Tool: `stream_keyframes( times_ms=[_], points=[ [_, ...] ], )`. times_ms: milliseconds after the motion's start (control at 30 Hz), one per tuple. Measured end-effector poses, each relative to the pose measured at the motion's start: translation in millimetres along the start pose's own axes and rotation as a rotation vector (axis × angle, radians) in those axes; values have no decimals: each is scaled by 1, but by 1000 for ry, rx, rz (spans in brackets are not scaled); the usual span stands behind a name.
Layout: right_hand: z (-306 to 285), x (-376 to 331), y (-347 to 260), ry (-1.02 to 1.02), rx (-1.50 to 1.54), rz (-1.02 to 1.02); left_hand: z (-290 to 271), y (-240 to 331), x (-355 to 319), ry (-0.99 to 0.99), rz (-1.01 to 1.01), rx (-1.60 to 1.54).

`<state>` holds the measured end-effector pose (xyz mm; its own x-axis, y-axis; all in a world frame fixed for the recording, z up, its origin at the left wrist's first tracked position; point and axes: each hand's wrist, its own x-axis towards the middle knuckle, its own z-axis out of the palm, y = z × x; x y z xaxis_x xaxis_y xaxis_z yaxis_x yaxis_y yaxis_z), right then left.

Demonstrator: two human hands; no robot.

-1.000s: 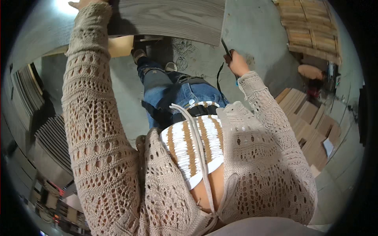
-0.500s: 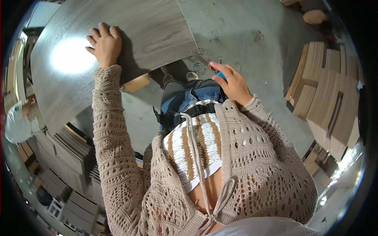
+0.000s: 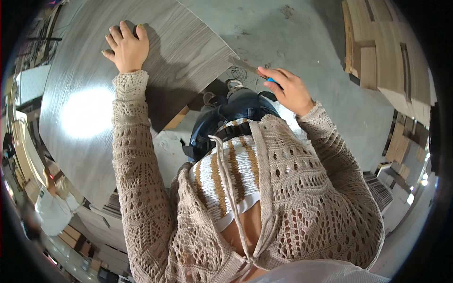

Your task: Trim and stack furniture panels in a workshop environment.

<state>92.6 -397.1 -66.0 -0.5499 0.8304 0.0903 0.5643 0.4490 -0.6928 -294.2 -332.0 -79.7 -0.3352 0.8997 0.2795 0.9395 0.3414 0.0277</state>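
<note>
My left hand (image 3: 130, 51) rests flat with spread fingers on a large grey wood-grain panel (image 3: 184, 49). To the right, my right hand (image 3: 290, 90) is closed around the handle of a blue-handled tool with a flat grey metal blade (image 3: 244, 65). The frames do not show whether it is a file or a scraper. Its blade tip lies at the panel's near right corner; whether it touches the edge I cannot tell. Most of the handle is hidden inside my fingers.
Stacked wood-tone boards (image 3: 391, 52) stand on the right, beyond the concrete floor (image 3: 325, 70). Below the panel, a pale yellowish block (image 3: 177, 119) shows near my legs. At the far left is another person in a light top (image 3: 54, 212), among more board stacks.
My view has turned, so the panel and the stacks appear shifted. My left hand stays flat on the panel. The blade remains by the corner, held in my right hand.
</note>
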Motion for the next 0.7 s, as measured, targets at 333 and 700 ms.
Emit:
stream_keyframes(
  times_ms=[333,700],
  points=[
    [-25,9,24,14,-53,-48,-4,36,-5,64,71,8],
    [-21,63,20,-51,-216,-124,-12,30,-18,21,11,44]
  ],
)
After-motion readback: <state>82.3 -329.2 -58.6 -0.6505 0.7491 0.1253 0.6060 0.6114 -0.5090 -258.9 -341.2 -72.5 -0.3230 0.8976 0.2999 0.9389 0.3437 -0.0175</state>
